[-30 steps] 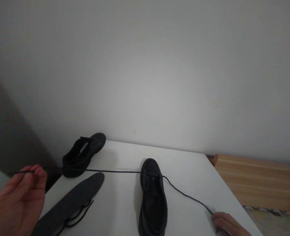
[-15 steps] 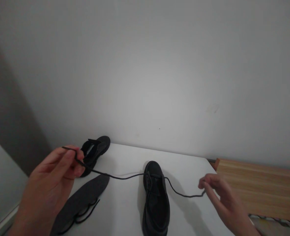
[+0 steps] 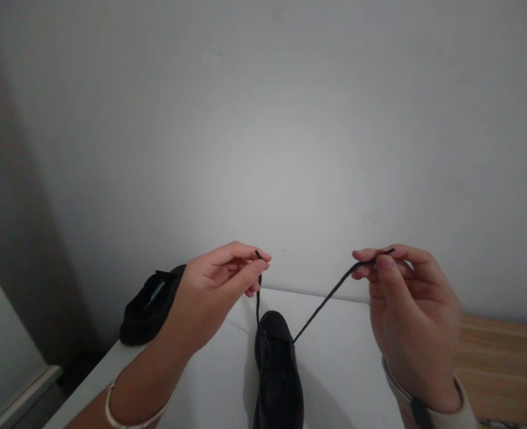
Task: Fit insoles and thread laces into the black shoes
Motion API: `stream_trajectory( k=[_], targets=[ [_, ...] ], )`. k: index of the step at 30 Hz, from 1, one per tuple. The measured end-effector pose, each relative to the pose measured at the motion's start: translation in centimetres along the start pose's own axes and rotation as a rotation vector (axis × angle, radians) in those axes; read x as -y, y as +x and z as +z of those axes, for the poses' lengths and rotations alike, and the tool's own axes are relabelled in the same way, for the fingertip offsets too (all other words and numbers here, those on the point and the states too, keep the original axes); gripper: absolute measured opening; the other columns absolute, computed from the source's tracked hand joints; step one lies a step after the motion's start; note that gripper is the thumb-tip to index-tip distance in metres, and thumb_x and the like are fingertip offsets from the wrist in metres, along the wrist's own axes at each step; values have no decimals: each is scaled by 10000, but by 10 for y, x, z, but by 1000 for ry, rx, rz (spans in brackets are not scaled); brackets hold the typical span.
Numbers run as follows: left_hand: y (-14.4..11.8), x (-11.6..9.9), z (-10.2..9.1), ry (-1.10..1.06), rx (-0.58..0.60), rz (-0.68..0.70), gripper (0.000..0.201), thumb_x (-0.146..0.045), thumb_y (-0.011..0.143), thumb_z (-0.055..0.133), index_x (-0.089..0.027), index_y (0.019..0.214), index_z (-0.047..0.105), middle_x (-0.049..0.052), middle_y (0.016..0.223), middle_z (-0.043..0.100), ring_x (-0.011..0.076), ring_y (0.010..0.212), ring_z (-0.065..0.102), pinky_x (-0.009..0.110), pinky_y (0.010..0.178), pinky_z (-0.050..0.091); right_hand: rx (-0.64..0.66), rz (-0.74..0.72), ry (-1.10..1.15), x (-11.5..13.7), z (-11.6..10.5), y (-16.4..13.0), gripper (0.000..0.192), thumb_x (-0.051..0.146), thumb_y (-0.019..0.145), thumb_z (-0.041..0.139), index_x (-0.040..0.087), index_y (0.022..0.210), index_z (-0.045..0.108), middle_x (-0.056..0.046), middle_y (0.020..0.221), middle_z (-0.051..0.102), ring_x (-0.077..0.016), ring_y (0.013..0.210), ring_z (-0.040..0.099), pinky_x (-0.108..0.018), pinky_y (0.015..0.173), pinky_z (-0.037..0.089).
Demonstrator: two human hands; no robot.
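A black shoe [image 3: 278, 375] stands on the white tabletop, its toe pointing toward the wall. One thin dark shoelace [image 3: 319, 308] comes out of both sides of the shoe near the toe. My left hand [image 3: 219, 286] pinches one end between thumb and fingers, just above and left of the toe. The other end is pinched in my right hand [image 3: 411, 298], up and to the right, and that side of the lace runs taut and slanting down to the shoe. Both lace tips poke out past the fingers.
A second black shoe [image 3: 145, 313] sits at the left back of the white table [image 3: 335, 381], partly behind my left arm. A pale wall [image 3: 263, 149] rises close behind the table. Right of it is a wooden surface [image 3: 505, 363].
My left hand has moved right, over beside the shoe's toe. My right hand has risen and pulled its lace side straight. The flat dark piece with a lace has gone from view.
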State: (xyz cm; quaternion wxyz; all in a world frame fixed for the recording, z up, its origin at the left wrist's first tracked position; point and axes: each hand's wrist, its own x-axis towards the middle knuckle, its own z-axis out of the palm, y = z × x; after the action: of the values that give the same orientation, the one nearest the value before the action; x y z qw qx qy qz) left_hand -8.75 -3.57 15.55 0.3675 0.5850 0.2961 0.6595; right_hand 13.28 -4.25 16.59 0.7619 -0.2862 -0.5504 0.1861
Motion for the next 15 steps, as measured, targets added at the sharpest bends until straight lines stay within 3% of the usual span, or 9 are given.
stream_trajectory(
  k=[5,9,15],
  targets=[
    [9,-7,23,-37,111,4,36,-169,808,728,-187,804,760,-27,658,671,71,577,588,144,528,493,57,-4,42,6,7,-4,77,244,903,697,227,940,632,-11,887,763,-106,701,664,-219,690,535],
    [12,-10,35,-51,143,66,37,-153,793,734,-174,769,753,-14,726,688,72,609,580,160,548,484,150,13,55,8,9,-10,47,222,922,679,244,958,661,2,907,758,-99,702,652,-218,691,548],
    [8,-18,45,-9,151,152,56,-143,789,739,-180,751,757,6,780,696,113,716,627,202,613,505,277,-4,37,11,13,-17,117,145,909,663,248,928,715,-4,993,707,-115,882,639,-208,781,542]
  ],
)
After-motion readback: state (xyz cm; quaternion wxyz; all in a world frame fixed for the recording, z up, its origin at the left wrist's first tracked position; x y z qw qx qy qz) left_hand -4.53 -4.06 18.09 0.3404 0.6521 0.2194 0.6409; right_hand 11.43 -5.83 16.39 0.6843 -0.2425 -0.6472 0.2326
